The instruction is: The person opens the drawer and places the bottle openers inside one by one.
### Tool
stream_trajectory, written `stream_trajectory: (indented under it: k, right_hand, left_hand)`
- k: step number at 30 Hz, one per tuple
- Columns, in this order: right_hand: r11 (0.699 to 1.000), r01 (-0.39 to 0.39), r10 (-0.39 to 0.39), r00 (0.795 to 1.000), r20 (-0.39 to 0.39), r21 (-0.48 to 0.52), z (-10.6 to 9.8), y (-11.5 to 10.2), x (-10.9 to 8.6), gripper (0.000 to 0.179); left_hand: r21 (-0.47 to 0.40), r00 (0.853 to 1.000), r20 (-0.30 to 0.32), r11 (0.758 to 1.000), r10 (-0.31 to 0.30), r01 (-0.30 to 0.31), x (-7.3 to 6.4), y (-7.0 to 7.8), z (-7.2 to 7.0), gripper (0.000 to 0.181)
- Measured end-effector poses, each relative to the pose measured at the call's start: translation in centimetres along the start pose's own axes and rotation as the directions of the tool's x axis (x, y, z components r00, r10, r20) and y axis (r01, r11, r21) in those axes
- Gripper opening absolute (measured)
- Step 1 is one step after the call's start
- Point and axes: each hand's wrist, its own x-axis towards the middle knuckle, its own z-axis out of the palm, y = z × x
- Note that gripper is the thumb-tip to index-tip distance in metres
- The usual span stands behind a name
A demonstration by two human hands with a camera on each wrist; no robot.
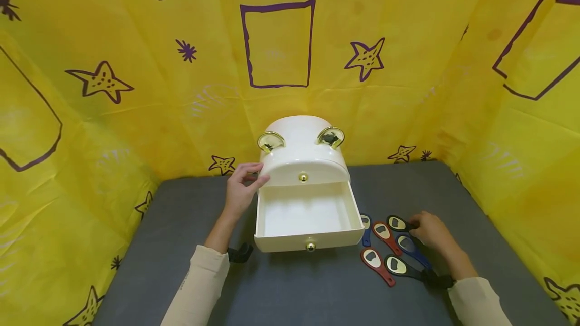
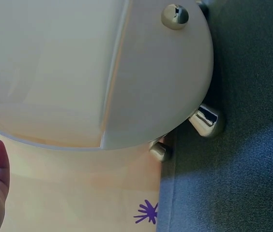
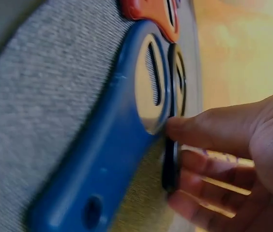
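Note:
A white storage box (image 1: 299, 137) with two round gold-rimmed ears stands at the back of the table, its lower drawer (image 1: 283, 243) pulled out and bare inside. My left hand (image 1: 241, 191) rests against the box's left side, fingertips by the upper drawer's edge. To the right of the box, my right hand (image 1: 431, 231) pinches the handle of a black bottle opener (image 1: 396, 223) between thumb and fingers. In the right wrist view this black opener (image 3: 169, 169) is seen edge-on, beside a blue bottle opener (image 3: 105, 130) lying on the table.
Near the right hand lie more bottle openers: a red one (image 1: 382, 232), a blue one (image 1: 410, 246), another red one (image 1: 373, 260) and a black one (image 1: 399, 266). One blue opener (image 1: 366, 235) sits close by the drawer's right corner. Yellow patterned cloth (image 1: 204, 114) surrounds the grey table (image 1: 190, 215).

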Motion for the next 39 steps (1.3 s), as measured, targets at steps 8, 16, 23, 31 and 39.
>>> stream_trajectory:
  k: [8,16,23,31,39]
  right_hand:
    - [0.999,0.028,-0.028,1.0,-0.002,-0.018,0.1,-0.1,0.5,0.026]
    - [0.999,-0.04,0.04,0.999,0.009,0.01,-0.2,-0.1,0.7,0.027]
    - [0.997,-0.072,0.072,0.997,0.023,0.023,-0.4,-0.1,0.6,0.027]
    - [0.992,-0.102,0.1,0.995,0.032,0.072,-0.2,0.2,0.4,0.028]
    - [0.941,-0.189,0.183,0.982,0.047,0.282,-0.9,0.6,0.3,0.034]
  left_hand:
    - [0.007,1.0,-0.006,1.0,0.01,-0.01,0.0,-0.1,0.0,0.03]
    - [-0.004,1.0,-0.009,1.0,0.03,-0.03,0.1,-0.1,0.0,0.029]
    - [-0.002,0.999,-0.007,0.999,0.036,-0.036,0.1,0.0,0.1,0.027]
    - [-0.004,0.999,0.007,0.999,0.035,-0.035,0.1,0.2,0.1,0.027]
    - [-0.001,0.999,0.033,1.0,0.029,-0.029,0.3,0.7,-0.4,0.025]
